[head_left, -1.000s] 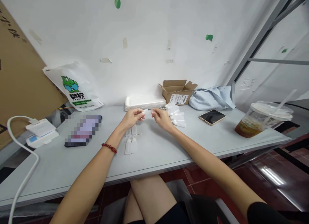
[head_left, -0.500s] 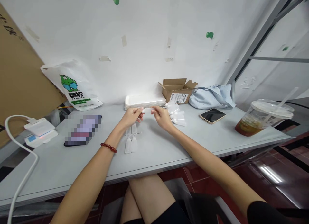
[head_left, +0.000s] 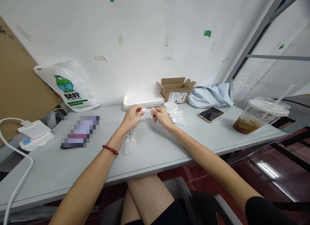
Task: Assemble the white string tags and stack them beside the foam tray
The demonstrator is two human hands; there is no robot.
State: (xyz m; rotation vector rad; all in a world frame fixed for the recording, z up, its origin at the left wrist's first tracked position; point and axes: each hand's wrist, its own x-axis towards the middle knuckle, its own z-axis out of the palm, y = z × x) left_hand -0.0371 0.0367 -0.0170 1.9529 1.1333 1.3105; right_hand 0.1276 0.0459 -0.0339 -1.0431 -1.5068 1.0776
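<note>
Over the middle of the table my left hand (head_left: 133, 117) is closed in a pinch at one end of a thin white cord (head_left: 148, 109). Thumb and forefinger of my right hand (head_left: 161, 117) pinch the other end, a short gap away. Whatever else the fingertips cover is hidden. Below my left hand lies a pair of white tags (head_left: 129, 145) with a looped string, and another tag behind them is partly covered by that hand. Just right of my right hand is a loose heap of white tags (head_left: 178, 117) with strings.
Behind my hands lie a stack of flat white pieces (head_left: 142, 101) and an open cardboard box (head_left: 176, 91). To the right are a pale blue bag (head_left: 209, 96), a phone (head_left: 210, 115) and a drink cup (head_left: 256, 117). Leftward are another phone (head_left: 81, 131), a white charger (head_left: 36, 134) and a plastic bag (head_left: 67, 86).
My left hand has turned slightly, with the cord now stretched between both pinches. The whole view has shifted a little; the things on the table stay in place.
</note>
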